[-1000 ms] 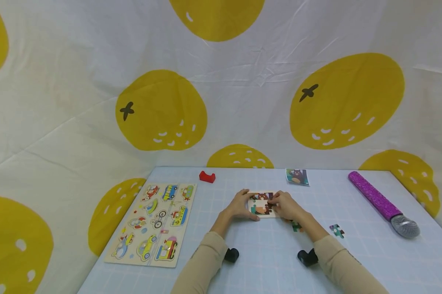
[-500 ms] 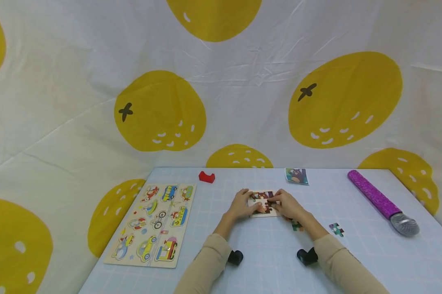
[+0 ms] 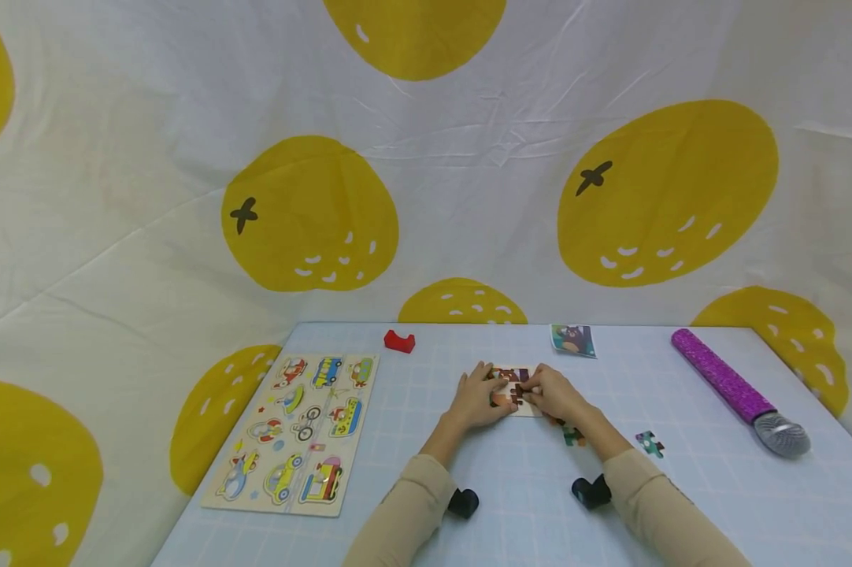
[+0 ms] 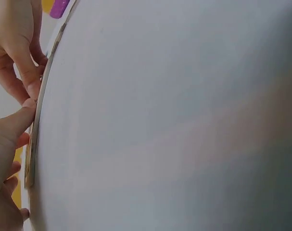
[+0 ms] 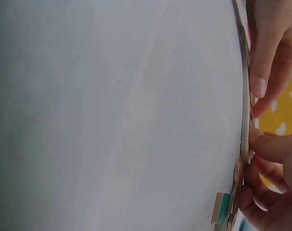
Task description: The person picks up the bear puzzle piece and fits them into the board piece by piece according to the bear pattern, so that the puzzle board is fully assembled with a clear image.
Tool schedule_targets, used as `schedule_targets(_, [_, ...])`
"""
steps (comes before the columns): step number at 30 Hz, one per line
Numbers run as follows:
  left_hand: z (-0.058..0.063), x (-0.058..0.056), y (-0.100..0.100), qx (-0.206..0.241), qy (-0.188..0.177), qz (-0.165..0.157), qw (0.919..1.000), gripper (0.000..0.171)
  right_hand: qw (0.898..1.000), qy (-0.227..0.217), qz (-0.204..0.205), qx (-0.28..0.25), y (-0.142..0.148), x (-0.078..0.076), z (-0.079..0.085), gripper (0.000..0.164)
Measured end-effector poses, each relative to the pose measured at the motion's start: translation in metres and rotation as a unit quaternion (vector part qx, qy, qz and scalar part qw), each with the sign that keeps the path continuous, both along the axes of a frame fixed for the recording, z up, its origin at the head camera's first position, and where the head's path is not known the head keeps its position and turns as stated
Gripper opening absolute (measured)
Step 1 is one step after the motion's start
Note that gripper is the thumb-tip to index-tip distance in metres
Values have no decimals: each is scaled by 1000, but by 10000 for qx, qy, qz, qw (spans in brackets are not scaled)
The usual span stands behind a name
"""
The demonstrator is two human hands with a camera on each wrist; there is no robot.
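Observation:
A small jigsaw puzzle board (image 3: 527, 412) with a pale rim lies mid-table, partly filled with pieces of a brown bear picture. My left hand (image 3: 472, 400) covers its left side, thumb and fingers extended onto the pieces. At the board's right side, my right hand (image 3: 557, 394) has curled fingers and pinches a brown puzzle piece (image 3: 524, 387) between thumb and forefinger. Both wrist views catch the board edge-on, with the left thumb (image 5: 259, 82) and the right thumb (image 5: 266, 144) over it. Loose puzzle pieces (image 3: 573, 436) lie just below my right hand.
Further right is another loose puzzle piece (image 3: 649, 443). A bear picture card (image 3: 573, 340) and a red block (image 3: 399, 341) lie at the back. A wooden vehicle puzzle (image 3: 294, 433) occupies the left, a purple toy microphone (image 3: 727, 378) the right.
My left hand has shifted right, from holding the board's left edge to lying over its pieces. My right hand stays at the brown piece with little movement.

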State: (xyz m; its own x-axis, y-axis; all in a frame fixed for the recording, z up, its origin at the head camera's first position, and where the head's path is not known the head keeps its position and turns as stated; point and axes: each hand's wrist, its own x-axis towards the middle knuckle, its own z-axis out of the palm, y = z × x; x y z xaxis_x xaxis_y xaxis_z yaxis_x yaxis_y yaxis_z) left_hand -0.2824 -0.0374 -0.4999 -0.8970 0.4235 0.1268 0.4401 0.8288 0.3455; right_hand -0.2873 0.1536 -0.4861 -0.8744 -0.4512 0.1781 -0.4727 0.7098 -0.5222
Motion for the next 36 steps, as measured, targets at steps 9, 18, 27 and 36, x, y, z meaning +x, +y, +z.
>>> schedule_targets(9, [-2, 0, 5, -432, 266, -86, 9987, 48, 9996, -270, -62, 62, 1, 1, 5, 19])
schedule_targets(18, [-4, 5, 8, -334, 138, -181, 9992, 41, 9990, -163, -310, -264, 4, -1, 1, 19])
schedule_targets(27, [-6, 7, 10, -385, 69, -145, 9991, 46, 9962, -670, -465, -298, 10, -5, -1, 29])
schedule_targets(36, [-8, 8, 11, -249, -22, -71, 9997, 47, 9965, -721, -407, -94, 9, -5, 1, 21])
